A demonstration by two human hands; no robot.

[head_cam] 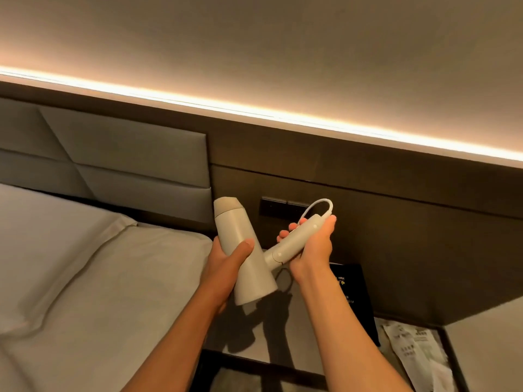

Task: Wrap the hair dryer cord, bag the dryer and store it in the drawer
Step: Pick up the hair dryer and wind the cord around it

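Note:
I hold a cream-white hair dryer [249, 267] in the air above the nightstand [254, 329]. My left hand [226, 258] grips its barrel, nozzle pointing up and left. My right hand [314, 244] is closed around the folding handle, which sticks out to the upper right. A short loop of white cord [319, 205] arches from the handle's end above my right fingers. Another stretch of cord [285, 281] curves below the handle joint. No bag or drawer is visible.
A bed with grey-white bedding [85, 278] lies to the left, its padded headboard [113, 154] behind. A dark switch panel [280, 206] sits on the wall behind the dryer. A black booklet [353, 295] and a crinkled plastic wrapper [418, 355] lie on the nightstand at right.

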